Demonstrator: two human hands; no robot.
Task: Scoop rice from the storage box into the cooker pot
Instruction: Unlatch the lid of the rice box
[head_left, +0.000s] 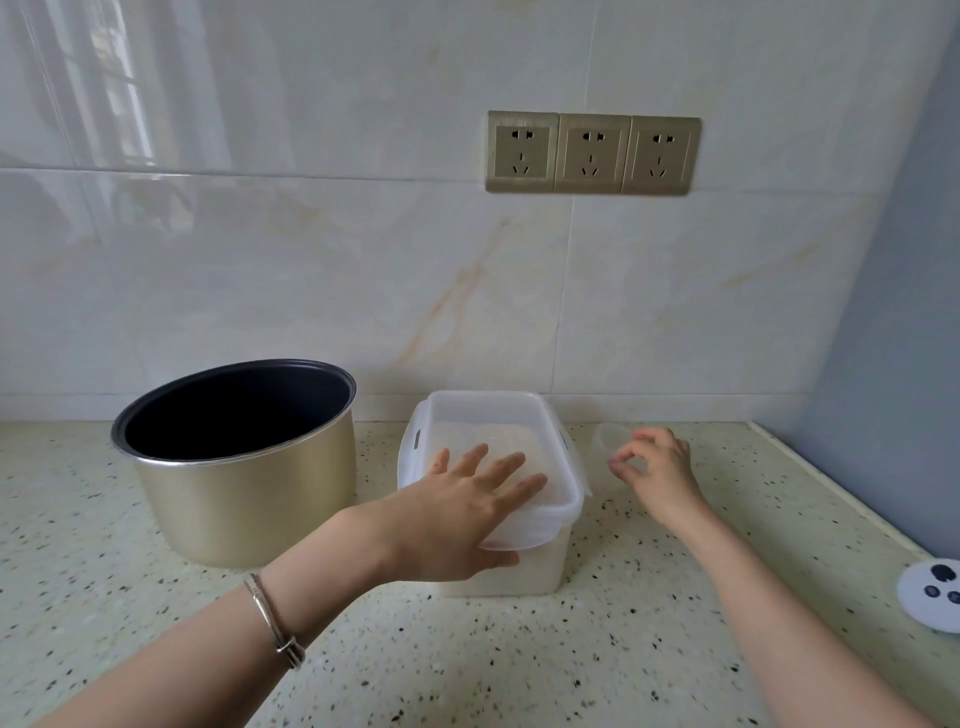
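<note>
The translucent storage box, with white rice showing through its wall, stands at the counter's middle. Its clear lid lies on top, slightly askew. My left hand rests on the lid's front left with fingers spread on top and the thumb hooked under the front edge. The gold cooker pot, dark inside and with nothing in it, stands just left of the box. Right of the box a small clear cup stands on the counter. My right hand curls against it, thumb and forefinger pinched at its wall.
The speckled counter runs to a tiled back wall with three sockets. A blue side wall bounds the right. A small white round object with dark spots lies at the right edge.
</note>
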